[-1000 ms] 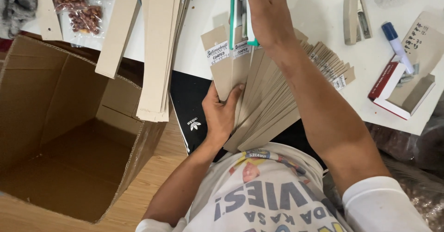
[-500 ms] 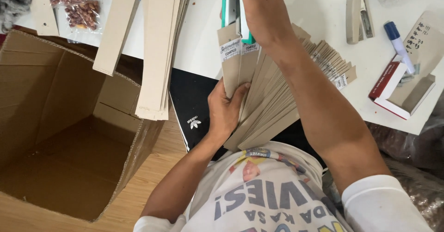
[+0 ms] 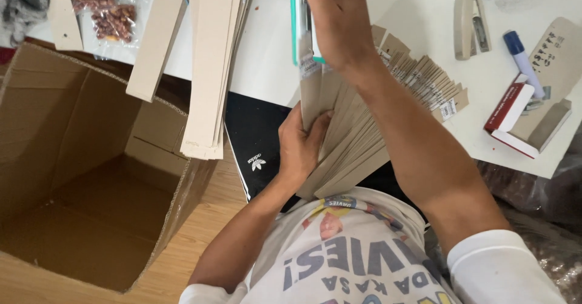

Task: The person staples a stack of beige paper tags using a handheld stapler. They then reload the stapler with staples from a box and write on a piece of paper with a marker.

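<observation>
The left hand (image 3: 301,149) is wrapped around the near end of a thick fanned stack of flat tan card sleeves (image 3: 364,128), thumb on the top strip and fingers curled under the bundle. The stack slants from the person's lap up across the front edge of the white tabletop (image 3: 267,49), its far ends spread out and each bearing a small white label. The right hand (image 3: 336,19) reaches over the stack and is closed on a green-edged packet (image 3: 301,22) at the top of the view, held upright just beside the topmost sleeve; the forearm lies across the fan and hides its middle.

To the left on the tabletop, a second pile of long tan card strips (image 3: 212,67) hangs over the edge, with a single strip (image 3: 154,43) tilted beside it and clear bags of reddish-brown nuts (image 3: 106,10) behind. Below these stands an open cardboard box (image 3: 79,177) on the wooden floor, its flaps up. On the right of the tabletop lie a beige stapler (image 3: 470,25), a blue-capped marker (image 3: 522,52), a red-and-white small box (image 3: 512,116) and a loose printed card sleeve (image 3: 555,52), all well apart from the hands. A black garment (image 3: 257,140) lies under the held stack
</observation>
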